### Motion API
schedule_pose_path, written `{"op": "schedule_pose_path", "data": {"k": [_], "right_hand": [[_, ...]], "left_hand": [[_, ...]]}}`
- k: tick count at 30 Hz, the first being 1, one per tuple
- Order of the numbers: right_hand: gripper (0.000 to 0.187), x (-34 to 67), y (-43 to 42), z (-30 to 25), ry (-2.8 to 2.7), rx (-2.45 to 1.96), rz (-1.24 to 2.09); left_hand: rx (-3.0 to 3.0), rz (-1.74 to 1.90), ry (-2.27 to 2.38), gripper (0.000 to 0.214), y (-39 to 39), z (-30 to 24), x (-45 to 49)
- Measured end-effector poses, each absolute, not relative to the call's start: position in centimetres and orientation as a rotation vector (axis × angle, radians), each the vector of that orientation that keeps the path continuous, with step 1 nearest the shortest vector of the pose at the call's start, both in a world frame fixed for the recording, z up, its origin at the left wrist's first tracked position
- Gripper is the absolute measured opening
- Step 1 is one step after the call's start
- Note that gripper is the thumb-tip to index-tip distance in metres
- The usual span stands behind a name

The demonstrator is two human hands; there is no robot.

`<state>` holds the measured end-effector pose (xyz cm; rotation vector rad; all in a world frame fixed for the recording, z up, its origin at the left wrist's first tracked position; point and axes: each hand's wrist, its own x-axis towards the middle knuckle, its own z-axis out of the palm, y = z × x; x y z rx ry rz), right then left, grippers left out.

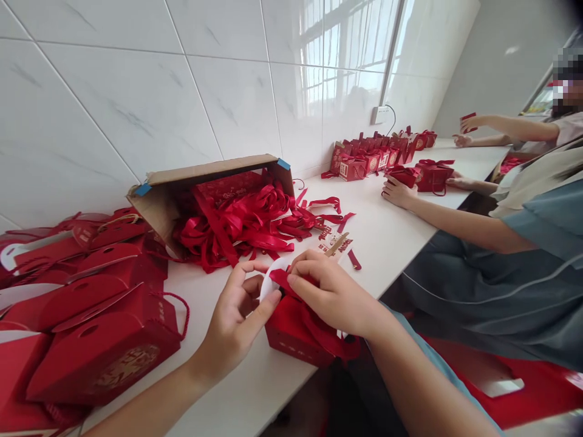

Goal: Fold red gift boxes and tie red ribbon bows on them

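A small red gift box (298,349) stands at the table's front edge, below both my hands. Its raised flap (268,285) shows a white inner side. My left hand (243,309) pinches this flap between thumb and fingers. Red ribbon (279,277) lies over the flap, and the fingers of my right hand (325,288) are closed on it. More of the ribbon trails across the box's right side. My fingers partly hide the box top.
Finished-looking red boxes (107,340) crowd the left side. Behind my hands, a cardboard carton (209,167) on its side spills red ribbons (237,224). Paper tags (334,243) lie nearby. Red boxes (353,170) line the wall; a co-worker's hand (399,193) holds one at right.
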<state>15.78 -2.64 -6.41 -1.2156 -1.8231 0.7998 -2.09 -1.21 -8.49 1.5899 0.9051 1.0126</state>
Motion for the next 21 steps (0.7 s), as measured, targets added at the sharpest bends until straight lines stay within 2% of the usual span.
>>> {"op": "schedule_pose_path", "data": {"k": [11, 21], "right_hand": [[0.025, 15.1, -3.0, -6.5, -1.919, -1.202, 0.652], [0.023, 14.8, -2.9, -6.4, -1.966, -1.243, 0.56]], "left_hand": [[1.393, 1.018, 0.918, 0.024, 0.0, -8.9, -2.5], [1.498, 1.004, 0.972, 0.028, 0.3, -8.3, -2.8]]}}
